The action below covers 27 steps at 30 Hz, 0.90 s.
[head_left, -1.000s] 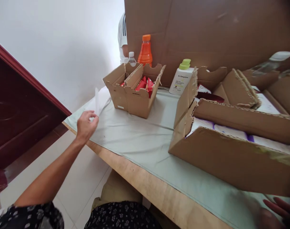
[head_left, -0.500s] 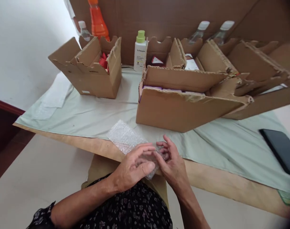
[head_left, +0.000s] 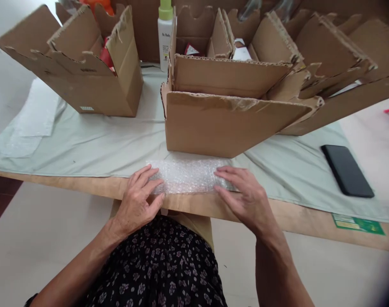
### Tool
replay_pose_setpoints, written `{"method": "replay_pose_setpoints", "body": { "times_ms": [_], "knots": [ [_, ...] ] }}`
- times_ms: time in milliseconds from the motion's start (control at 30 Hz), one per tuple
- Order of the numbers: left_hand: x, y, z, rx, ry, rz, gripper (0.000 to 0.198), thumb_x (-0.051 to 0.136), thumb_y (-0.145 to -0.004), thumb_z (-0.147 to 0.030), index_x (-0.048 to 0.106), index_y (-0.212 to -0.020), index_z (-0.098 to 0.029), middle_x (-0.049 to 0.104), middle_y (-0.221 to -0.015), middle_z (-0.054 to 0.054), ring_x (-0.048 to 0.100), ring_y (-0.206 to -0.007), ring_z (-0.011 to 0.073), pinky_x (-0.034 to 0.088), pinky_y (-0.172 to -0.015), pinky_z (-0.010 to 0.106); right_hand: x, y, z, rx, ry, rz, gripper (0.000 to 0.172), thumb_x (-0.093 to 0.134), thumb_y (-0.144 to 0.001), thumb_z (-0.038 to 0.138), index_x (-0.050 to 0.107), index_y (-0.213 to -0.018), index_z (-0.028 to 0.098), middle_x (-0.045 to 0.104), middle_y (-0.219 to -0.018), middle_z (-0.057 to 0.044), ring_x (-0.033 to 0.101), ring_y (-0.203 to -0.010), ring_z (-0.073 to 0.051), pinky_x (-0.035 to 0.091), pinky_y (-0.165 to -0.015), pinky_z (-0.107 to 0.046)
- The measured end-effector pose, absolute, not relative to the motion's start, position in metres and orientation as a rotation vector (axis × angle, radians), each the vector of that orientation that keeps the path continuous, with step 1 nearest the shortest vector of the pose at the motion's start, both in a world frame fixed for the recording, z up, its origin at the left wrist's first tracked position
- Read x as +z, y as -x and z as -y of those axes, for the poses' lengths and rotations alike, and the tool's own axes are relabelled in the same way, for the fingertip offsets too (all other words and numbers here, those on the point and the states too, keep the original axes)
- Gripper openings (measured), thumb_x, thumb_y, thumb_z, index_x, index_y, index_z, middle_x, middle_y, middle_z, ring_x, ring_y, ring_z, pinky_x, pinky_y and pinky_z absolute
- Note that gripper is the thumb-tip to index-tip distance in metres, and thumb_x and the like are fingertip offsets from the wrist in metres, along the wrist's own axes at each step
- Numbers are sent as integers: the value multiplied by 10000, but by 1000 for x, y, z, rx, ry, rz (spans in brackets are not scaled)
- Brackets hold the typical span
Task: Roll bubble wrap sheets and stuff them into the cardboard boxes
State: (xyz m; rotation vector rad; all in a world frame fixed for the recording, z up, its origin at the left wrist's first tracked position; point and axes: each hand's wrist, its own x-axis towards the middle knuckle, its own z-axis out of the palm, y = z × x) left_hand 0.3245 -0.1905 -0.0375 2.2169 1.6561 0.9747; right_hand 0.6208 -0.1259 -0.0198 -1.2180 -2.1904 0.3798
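Observation:
A sheet of clear bubble wrap (head_left: 189, 175) lies flat on the pale green cloth (head_left: 101, 147) at the table's near edge. My left hand (head_left: 137, 200) rests on its left end with the fingers stretched out flat. On its right end lies my right hand (head_left: 245, 196), fingers also spread and flat. Neither hand grips anything. Just behind the bubble wrap stands an open cardboard box (head_left: 226, 115) with its flaps up.
A second open cardboard box (head_left: 85, 76) with red packets stands at the back left. A white bottle with a green cap (head_left: 165, 36) is behind the boxes. A black phone (head_left: 347, 170) lies at the right. More open boxes (head_left: 325, 55) fill the back right. White sheets (head_left: 31, 123) lie far left.
The bubble wrap, bunched between my hands half a second ago, now lies spread flat on the table edge. Both hands have moved apart to its two ends and opened.

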Motion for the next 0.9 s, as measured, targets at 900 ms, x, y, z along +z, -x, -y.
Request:
{"method": "replay_pose_setpoints", "body": {
  "times_ms": [900],
  "knots": [
    [-36,-322,180,854,-2411,-1615,366,749,-884,-359,686,-1201,-187,679,-1270,170,629,-1217,365,495,-1065,554,-23,-623,116,370,1224,2413,274,485,-1060,248,747,-983,223,816,-1111,-66,739,-1028,-274,500,-844,-434]
  ]
}}
